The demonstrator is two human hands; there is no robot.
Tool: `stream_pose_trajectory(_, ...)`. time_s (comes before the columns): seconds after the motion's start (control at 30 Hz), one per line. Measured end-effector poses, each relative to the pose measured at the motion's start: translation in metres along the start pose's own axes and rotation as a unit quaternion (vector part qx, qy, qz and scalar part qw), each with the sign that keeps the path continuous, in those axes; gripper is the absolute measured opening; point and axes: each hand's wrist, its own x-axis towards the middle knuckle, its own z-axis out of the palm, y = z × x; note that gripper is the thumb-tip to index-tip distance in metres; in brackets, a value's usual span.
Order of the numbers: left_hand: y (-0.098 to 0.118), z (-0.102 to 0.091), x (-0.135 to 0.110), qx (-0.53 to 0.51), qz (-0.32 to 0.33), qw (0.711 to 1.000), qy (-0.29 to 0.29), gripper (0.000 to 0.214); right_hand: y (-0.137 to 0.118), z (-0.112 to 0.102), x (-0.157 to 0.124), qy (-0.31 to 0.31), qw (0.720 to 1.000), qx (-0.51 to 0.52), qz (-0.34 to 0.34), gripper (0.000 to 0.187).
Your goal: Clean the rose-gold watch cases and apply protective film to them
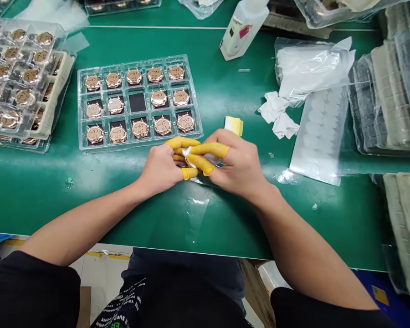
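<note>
My left hand [159, 168] and my right hand [235, 164] meet over the green mat, their fingers wearing yellow finger cots. Between them they pinch a small white piece of film or tissue [187, 151], partly hidden by the fingers. Just beyond my left hand lies a clear plastic tray [140, 143] of rose-gold watch cases [159, 98] with one black slot showing no case. A yellow-and-white pad [234, 125] sits past my right fingers, apart from them.
A stack of similar watch-case trays [20, 86] sits at left. On the right are crumpled white tissue [278, 114], a sheet of round white stickers [319, 136], a white-filled plastic bag [310, 68] and bagged stacks of trays [386, 100]. A white bottle [242, 29] stands behind.
</note>
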Motion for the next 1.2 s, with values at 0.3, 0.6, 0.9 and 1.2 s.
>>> stream_pose_trajectory(0.3,-0.001,0.0,0.0,0.005,-0.002,1.0,0.01,0.058,0.006,0.003,-0.002,0.013,1.0,-0.007,0.016,0.014)
stream_pose_trajectory(0.6,-0.003,0.002,0.0,-0.004,-0.001,1.0,0.022,0.059,0.011,0.011,-0.004,0.049,0.996,0.008,-0.07,0.01)
stream_pose_trajectory(0.9,-0.002,0.001,-0.002,0.031,0.049,0.997,0.049,0.056,0.033,-0.02,-0.008,0.013,0.993,-0.098,0.06,0.026)
stream_pose_trajectory(1.2,-0.013,-0.002,-0.005,0.105,0.224,0.969,-0.009,0.051,0.011,-0.026,-0.005,-0.117,0.988,0.007,0.098,0.015)
